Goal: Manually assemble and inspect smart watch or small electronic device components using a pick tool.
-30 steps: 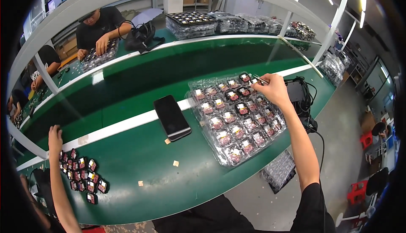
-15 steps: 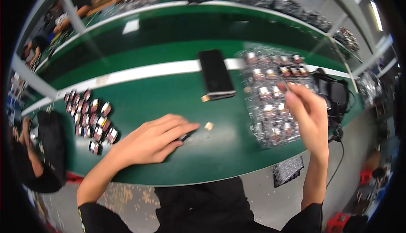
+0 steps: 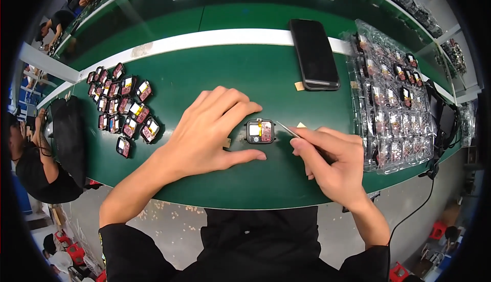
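An open smartwatch case [image 3: 260,132] with a black rim lies on the green table, its red circuit board, white block and yellow tape showing. My left hand [image 3: 207,128] rests beside it on the left, index finger and thumb spread above and below the case with a gap to each. Between the thumb and fingers of my right hand [image 3: 332,161] is a pair of thin metal tweezers [image 3: 287,130]. Their tip points at the case's right edge, just short of it. A small tan piece [image 3: 227,143] lies partly hidden by my left hand.
Several similar watch cases [image 3: 123,105] are grouped at the left. Clear plastic trays [image 3: 391,103] holding more cases stand at the right, by black gear and a cable. A black phone [image 3: 314,57] lies at the back. Another person [image 3: 43,164] sits at far left.
My right hand has come from over the trays down to the case, still holding the tweezers. My left hand's fingers have spread, baring the case they covered. The view has shifted too.
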The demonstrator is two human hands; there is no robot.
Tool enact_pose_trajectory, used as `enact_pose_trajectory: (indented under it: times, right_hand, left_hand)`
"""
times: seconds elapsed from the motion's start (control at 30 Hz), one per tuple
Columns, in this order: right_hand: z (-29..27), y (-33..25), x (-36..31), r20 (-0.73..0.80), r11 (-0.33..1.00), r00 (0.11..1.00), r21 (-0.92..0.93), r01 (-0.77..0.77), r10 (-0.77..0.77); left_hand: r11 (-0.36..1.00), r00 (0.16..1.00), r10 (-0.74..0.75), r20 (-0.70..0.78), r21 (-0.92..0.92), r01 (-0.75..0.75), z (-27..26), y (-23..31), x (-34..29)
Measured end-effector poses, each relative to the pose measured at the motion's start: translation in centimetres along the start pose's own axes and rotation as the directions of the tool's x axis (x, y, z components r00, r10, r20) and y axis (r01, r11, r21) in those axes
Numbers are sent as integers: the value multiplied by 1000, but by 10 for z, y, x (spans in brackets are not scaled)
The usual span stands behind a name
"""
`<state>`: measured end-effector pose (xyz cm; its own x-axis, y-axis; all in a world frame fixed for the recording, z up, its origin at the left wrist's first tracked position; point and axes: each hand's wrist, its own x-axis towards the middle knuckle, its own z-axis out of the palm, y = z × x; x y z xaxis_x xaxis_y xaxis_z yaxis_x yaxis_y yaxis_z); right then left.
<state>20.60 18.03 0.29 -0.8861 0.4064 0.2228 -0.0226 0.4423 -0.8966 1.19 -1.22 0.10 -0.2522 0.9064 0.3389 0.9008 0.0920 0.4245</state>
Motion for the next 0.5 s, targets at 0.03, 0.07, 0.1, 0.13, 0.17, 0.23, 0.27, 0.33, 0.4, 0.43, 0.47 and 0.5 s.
enact_pose_trajectory:
  times: [0.03, 0.07, 0.1, 0.13, 0.17, 0.23, 0.27, 0.33, 0.4, 0.43, 0.47, 0.5]
  right_hand:
    - [2, 2, 1, 5, 1000, 1000, 2, -9, 9]
    - [3, 4, 1, 1, 1000, 1000, 8, -9, 9]
    - [3, 5, 2, -1, 1000, 1000, 15, -7, 7]
    - [3, 6, 2, 4, 1000, 1000, 16, -15, 15]
    - [2, 6, 3, 14, 1000, 1000, 0, -2, 2]
    - [0, 4, 6, 30, 1000, 1000, -14, 4, -3]
    - [-2, 3, 8, 35, 999, 999, -25, 29, -28]
    - [-3, 7, 10, 34, 998, 998, -14, 57, -56]
    - [-5, 11, 9, 38, 1000, 999, 11, 1, -1]
    - [-7, 12, 8, 38, 998, 998, 34, -48, 47]
    - [-9, 14, 8, 51, 999, 998, -5, -35, 35]
    - [-10, 15, 8, 59, 999, 997, -1, -44, 44]
  left_hand:
    - [1000, 1000, 9, 14, -6, -8, 1, -3, -1]
    - [1000, 999, 17, 28, -14, -17, 2, -5, -2]
    - [1000, 999, 11, 31, -19, -10, 3, -7, -1]
    - [999, 999, 21, 38, -38, -20, 2, -8, -1]
    - [998, 998, 32, 45, -57, -29, 2, -8, 0]
    - [996, 998, 30, 53, -89, -25, 1, -10, 0]
    - [993, 998, 34, 58, -116, -27, 1, -11, 1]
    - [986, 997, 15, 76, -168, -2, 0, -10, 0]
    - [975, 994, 10, 108, -222, 14, -3, -10, 1]
    - [973, 994, 6, 113, -228, 20, -3, -10, 1]
    - [970, 993, 12, 117, -243, 17, -3, -11, 1]
    - [966, 993, 14, 121, -257, 18, -3, -11, 1]
